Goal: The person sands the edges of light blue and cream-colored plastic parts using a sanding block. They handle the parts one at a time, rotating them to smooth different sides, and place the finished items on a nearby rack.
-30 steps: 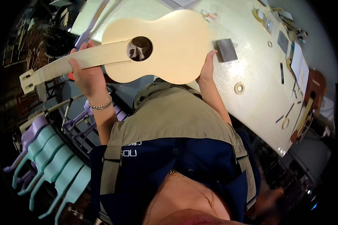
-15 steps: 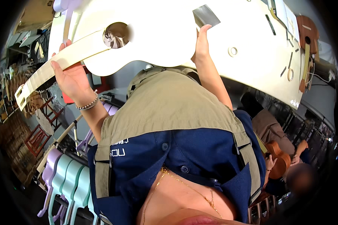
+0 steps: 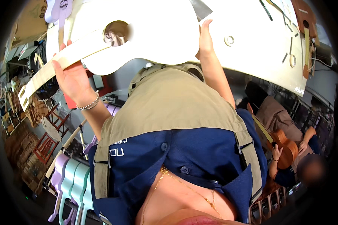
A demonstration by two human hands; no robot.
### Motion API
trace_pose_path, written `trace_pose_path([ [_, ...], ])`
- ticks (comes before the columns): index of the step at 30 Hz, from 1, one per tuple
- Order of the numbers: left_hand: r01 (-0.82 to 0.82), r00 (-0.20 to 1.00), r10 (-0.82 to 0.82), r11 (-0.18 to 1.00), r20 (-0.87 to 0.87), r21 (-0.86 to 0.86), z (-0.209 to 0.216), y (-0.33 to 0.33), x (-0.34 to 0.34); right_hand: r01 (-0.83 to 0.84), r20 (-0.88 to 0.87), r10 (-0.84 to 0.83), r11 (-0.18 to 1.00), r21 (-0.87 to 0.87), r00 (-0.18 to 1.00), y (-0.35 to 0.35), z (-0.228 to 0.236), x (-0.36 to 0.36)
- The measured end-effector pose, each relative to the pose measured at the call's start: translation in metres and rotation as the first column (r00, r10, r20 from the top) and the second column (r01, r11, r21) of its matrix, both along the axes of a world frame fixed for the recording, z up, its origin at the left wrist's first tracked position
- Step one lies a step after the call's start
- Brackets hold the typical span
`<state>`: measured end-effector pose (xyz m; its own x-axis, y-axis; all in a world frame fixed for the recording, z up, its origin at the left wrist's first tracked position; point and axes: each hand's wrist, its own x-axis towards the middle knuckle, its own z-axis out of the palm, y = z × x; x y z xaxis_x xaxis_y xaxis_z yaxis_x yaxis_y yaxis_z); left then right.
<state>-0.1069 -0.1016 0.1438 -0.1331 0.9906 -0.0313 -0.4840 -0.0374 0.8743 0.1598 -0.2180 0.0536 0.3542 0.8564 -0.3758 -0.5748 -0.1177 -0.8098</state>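
A pale, unstrung guitar [image 3: 157, 39] with a round sound hole and a slotted headstock lies across the front of me, neck pointing left. My left hand [image 3: 72, 80] cradles the neck from below, with fingertips showing past its far edge and the thumb at the near side. At the right end of the body, my right hand [image 3: 205, 42] holds the edge, thumb pointing up and the other fingers mostly hidden. Just beyond that thumb is a flat grey sheet [image 3: 202, 9], partly cut off by the top of the view.
The white worktable [image 3: 251, 56] carries tape rolls [image 3: 229, 40], dark strips and a pen [image 3: 266, 10]. A lilac guitar [image 3: 60, 11] lies far left, a brown one [image 3: 304, 17] far right. Mint guitar bodies [image 3: 69, 176] hang lower left. A seated person holds a brown guitar [image 3: 287, 150].
The view has shifted, with the tabletop things sitting higher. The guitar and both hands keep nearly the same place in view, while the grey sheet has slid up and left past the body's end.
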Motion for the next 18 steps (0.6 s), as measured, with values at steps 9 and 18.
trace_pose_path([
  [9, 0.193, 0.967, -0.16, 0.968, -0.199, 0.161, 0.01, -0.011, 0.009, -0.105, -0.164, 0.093, 0.992, -0.065, 0.982, -0.009, -0.026, 0.025],
  [18, 0.169, 0.924, -0.076, 0.96, -0.374, 0.221, 0.019, -0.014, 0.013, -0.233, -0.3, 0.189, 0.965, -0.12, 0.935, -0.019, -0.051, 0.028],
])
